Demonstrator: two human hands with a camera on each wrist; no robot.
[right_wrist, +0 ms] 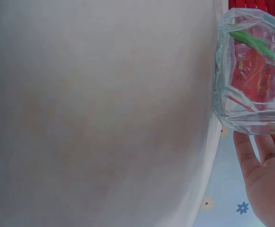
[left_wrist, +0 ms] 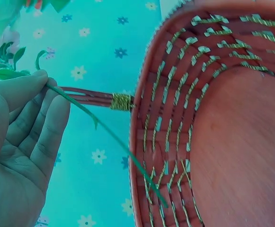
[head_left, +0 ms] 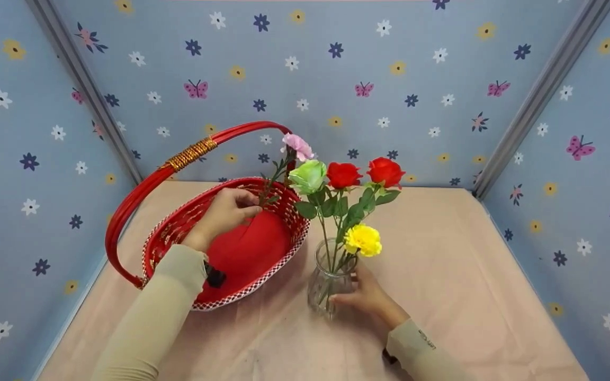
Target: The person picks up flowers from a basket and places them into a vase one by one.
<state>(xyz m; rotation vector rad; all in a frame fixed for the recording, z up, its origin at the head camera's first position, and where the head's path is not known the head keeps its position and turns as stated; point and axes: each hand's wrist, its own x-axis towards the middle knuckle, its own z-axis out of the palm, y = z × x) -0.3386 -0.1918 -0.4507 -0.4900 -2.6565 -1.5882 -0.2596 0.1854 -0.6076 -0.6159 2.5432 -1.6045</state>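
Floral-papered walls, pink surface. Pink flower, thin green stem, leafy, stands tilted over red basket; left hand grip pinches stem, bloom at 1 o'clock. Right hand fingers straight against glass vase, at its 9 o'clock.

Head view looks down; wrist views sit close to basket, vase

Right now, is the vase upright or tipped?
Upright. The vase stands on the table, stems rising from its mouth; the right hand rests against its side.
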